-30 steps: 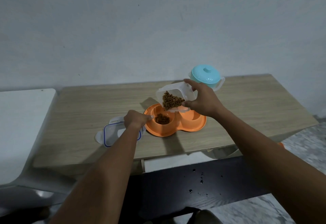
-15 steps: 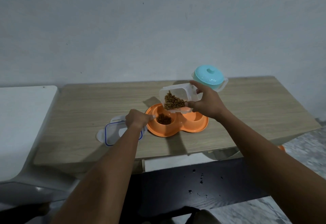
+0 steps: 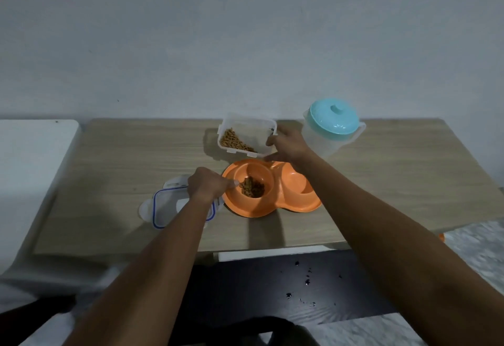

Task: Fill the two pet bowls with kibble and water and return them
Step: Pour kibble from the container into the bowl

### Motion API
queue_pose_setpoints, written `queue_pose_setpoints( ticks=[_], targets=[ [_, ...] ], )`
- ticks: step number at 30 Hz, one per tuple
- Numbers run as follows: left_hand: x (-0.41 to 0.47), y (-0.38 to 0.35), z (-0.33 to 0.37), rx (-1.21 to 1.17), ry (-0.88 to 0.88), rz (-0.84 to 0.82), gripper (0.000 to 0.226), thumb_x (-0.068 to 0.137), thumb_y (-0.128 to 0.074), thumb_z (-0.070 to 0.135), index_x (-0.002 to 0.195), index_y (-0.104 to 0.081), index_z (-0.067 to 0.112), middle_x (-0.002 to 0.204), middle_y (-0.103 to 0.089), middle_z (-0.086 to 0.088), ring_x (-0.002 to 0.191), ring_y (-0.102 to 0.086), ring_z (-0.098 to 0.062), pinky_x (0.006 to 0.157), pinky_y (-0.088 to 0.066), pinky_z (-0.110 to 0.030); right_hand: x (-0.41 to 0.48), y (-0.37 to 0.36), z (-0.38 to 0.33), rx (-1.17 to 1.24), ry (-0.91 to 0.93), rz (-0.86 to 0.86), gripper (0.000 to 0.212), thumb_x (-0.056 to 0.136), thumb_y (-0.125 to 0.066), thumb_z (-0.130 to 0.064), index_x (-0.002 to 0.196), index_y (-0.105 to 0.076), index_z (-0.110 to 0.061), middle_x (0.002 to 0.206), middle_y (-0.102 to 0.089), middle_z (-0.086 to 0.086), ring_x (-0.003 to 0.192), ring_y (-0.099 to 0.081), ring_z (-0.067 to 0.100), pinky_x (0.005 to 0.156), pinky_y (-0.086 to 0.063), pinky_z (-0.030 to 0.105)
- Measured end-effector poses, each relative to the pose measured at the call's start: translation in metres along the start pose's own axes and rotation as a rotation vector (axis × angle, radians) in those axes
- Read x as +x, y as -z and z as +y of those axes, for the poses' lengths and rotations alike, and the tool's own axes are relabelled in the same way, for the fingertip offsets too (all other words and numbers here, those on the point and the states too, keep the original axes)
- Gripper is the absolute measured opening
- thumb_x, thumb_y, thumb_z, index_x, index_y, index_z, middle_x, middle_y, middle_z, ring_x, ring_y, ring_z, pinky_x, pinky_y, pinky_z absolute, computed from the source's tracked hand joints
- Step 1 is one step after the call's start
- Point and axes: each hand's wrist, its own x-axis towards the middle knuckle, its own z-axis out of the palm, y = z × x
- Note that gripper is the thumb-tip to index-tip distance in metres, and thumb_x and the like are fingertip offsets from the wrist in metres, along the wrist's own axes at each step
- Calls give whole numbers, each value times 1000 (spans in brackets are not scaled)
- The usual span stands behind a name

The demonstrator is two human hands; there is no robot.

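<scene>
Table: bare wood either side
Double bowl: near front edge, kibble in left well
Left hand: clenched, fingertip on bowl rim
Right hand: grasping kibble container behind bowl

light: dim, flat, bluish cast | shadows: soft, falling toward the camera from the orange double bowl onto the counter | glare: none | focus: mildly soft throughout; forearms smeared at bottom | distortion: wide-angle bowing of counter edges

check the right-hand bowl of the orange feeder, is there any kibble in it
No, the right bowl of the orange feeder is bare; kibble lies only in its left bowl.
</scene>
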Motion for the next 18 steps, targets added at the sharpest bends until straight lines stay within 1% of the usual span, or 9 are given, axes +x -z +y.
queue_pose_setpoints(
  ticks=[3, 5, 6, 8, 11, 12, 14, 17, 18],
  targets=[
    [-2, 0, 1, 12, 0, -1, 39, 71, -86, 40, 62, -64, 9, 59, -63, -2, 56, -59, -14, 62, -41, -28, 21, -4, -2, 19, -76, -22, 58, 94, -60, 4, 149, -44, -2, 139, -47, 20, 99, -66, 42, 61, -65, 40],
    [-2, -1, 3, 13, 13, 2, 41, 71, -86, 39, 56, -59, 11, 57, -62, -2, 56, -58, -14, 64, -41, -29, 31, -4, -1, 50, -113, -18, 55, 95, -60, 4, 148, -43, 3, 129, -47, 18, 107, -63, 47, 58, -65, 37],
    [-2, -1, 4, 19, 24, 3, 41, 70, -86, 39, 57, -59, 11, 58, -62, -2, 58, -59, -15, 65, -42, -29, 36, -5, 1, 53, -119, -12, 56, 96, -61, 3, 148, -42, 3, 128, -48, 18, 106, -64, 47, 54, -64, 35],
    [-1, -1, 6, 39, 44, 3, 36, 70, -86, 40, 63, -65, 11, 62, -64, -2, 60, -58, -14, 65, -41, -29, 41, -7, 5, 50, -111, 7, 57, 96, -63, -1, 149, -42, 2, 130, -51, 20, 92, -67, 40, 49, -61, 31],
    [-1, -2, 10, 55, 55, 9, 32, 71, -86, 37, 75, -71, 9, 67, -65, -1, 64, -59, -15, 68, -43, -31, 44, -8, 13, 29, -88, 25, 46, 100, -60, -8, 144, -50, 0, 123, -63, 23, 69, -66, 27, 48, -61, 29],
    [-1, -3, 12, 64, 58, 13, 30, 72, -85, 36, 76, -71, 10, 69, -65, -1, 67, -60, -17, 69, -43, -31, 45, -8, 17, 24, -80, 31, 44, 101, -60, -12, 143, -52, -2, 122, -66, 24, 65, -66, 24, 50, -61, 29],
    [-2, -5, 14, 90, 65, 25, 28, 73, -84, 36, 73, -70, 11, 69, -65, -1, 69, -61, -19, 70, -43, -31, 43, -7, 25, 15, -60, 52, 48, 102, -60, -19, 147, -50, -6, 116, -68, 21, 68, -68, 22, 59, -63, 31],
    [-6, -13, 13, 127, 56, 89, 29, 74, -82, 36, 69, -69, 11, 77, -72, -6, 70, -65, -22, 65, -43, -30, 30, -6, 29, -83, 67, 128, 51, 99, -62, -28, 146, -52, -11, 110, -70, 13, 90, -71, 26, 87, -61, 45],
    [-8, -16, 11, 128, 46, 113, 28, 75, -80, 36, 71, -71, 10, 80, -74, -8, 73, -67, -23, 65, -43, -30, 22, -5, 28, -158, 148, 159, 49, 97, -63, -28, 143, -56, -12, 114, -70, 8, 100, -69, 24, 96, -57, 44]
  ],
)
